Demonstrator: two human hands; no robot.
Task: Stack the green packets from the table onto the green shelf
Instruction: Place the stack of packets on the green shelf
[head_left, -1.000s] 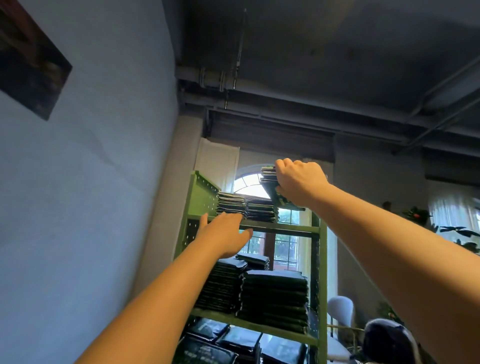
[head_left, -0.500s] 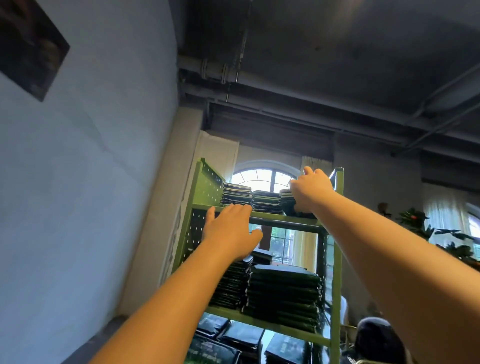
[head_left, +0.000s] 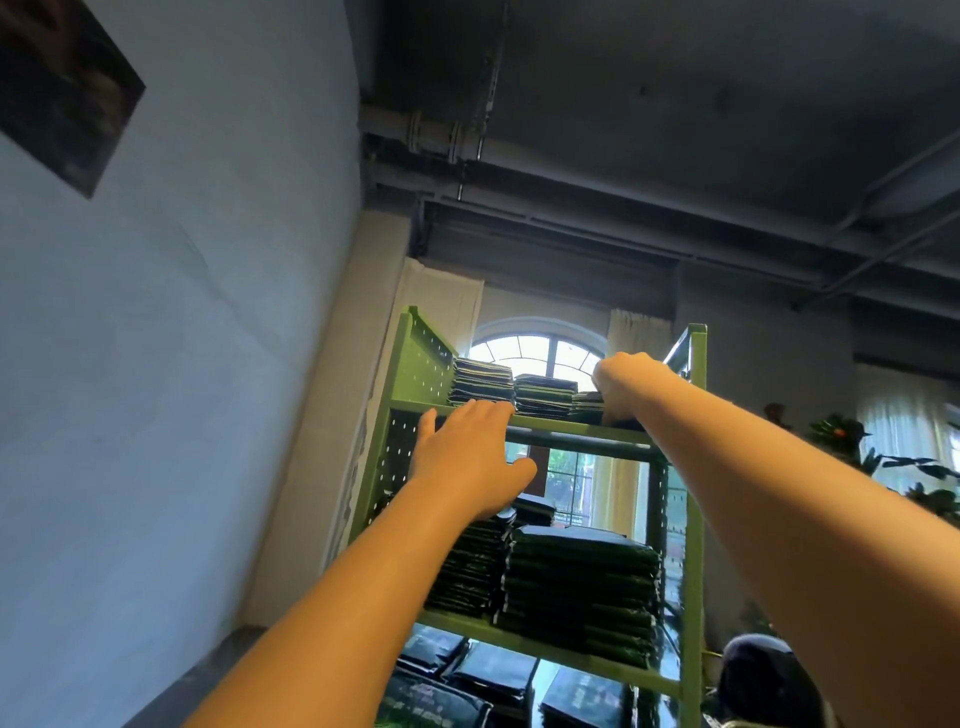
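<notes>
My right hand (head_left: 628, 387) has dropped from above to the top tier of the green shelf (head_left: 695, 467), fingers curled round the green packets (head_left: 587, 402), now down beside 2 stacks (head_left: 544, 392). My left hand (head_left: 467, 457) is spread at the front lip. I should square the edges before letting go.

Count log, head view.
- Hands: 2, left hand (head_left: 467, 462) and right hand (head_left: 626, 387).
- Green shelf (head_left: 693, 597): 1 unit, 3 tiers in view.
- Top-tier stacks (head_left: 545, 395): 3.
- Middle-tier stacks (head_left: 582, 582): 3, rear one partly hidden.
- Bottom-tier packets (head_left: 493, 670): at least 4 lying flat; exact count unclear.
- Arched window (head_left: 540, 353): 1.
- Wall picture (head_left: 62, 88): 1.
</notes>
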